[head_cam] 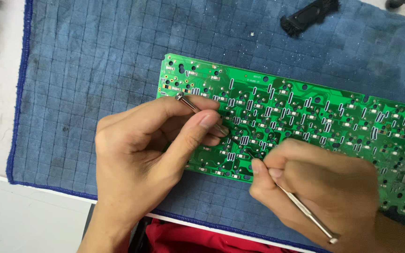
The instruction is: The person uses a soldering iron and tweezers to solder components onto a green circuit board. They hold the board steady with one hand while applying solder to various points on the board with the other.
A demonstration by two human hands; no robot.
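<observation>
Left hand (141, 154) is pinched shut around a thin metal tool (198, 108), tip angled toward 4 o'clock onto the green circuit board (315, 112). Right hand (319, 187) is closed pen-style on a second metal pick (305, 212), its point touching the board's near edge. The board lies flat on a blue cloth (85, 79) covering the bench. It looks light, stiff and fragile, so I'd hold it by the edges only.

Two bare hands (137, 154), short trimmed nails
</observation>
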